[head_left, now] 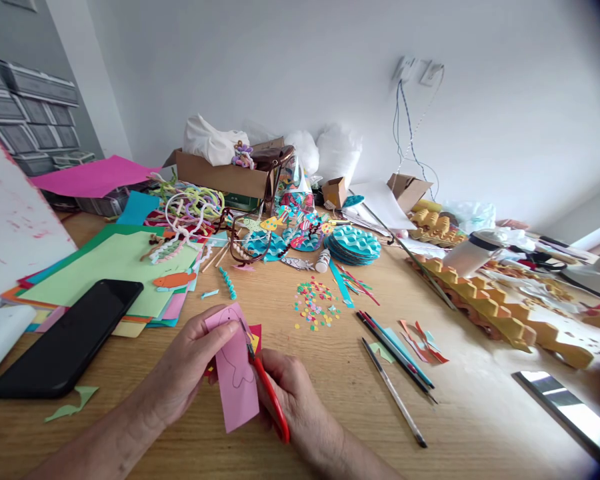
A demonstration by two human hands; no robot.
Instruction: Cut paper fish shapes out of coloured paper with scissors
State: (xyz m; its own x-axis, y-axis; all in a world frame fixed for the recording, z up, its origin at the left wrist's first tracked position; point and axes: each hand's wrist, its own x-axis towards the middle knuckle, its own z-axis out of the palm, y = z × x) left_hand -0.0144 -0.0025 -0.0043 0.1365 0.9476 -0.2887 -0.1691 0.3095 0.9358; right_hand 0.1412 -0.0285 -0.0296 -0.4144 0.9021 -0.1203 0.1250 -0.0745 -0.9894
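Above the tabletop (340,407), twd. its near edge, approx. ctr.: 1 pink paper strip (236,383) w/ drawn fish outline, L hand (193,357) grip pinching its upper part betw. thumb & fingers; R hand (293,387) grip wrapped round red-handled scissors (279,415), blades at strip's R edge. Recomm. handling: feed & turn paper w/ L hand rather than twist scissors, short snips along line, slower at tail notch, L thumb clear of blades.

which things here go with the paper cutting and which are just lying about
Likely in the job:
pink paper with drawn outline, left hand
red-handled scissors, right hand

Seemingly just lying about:
black phone
long egg carton
confetti
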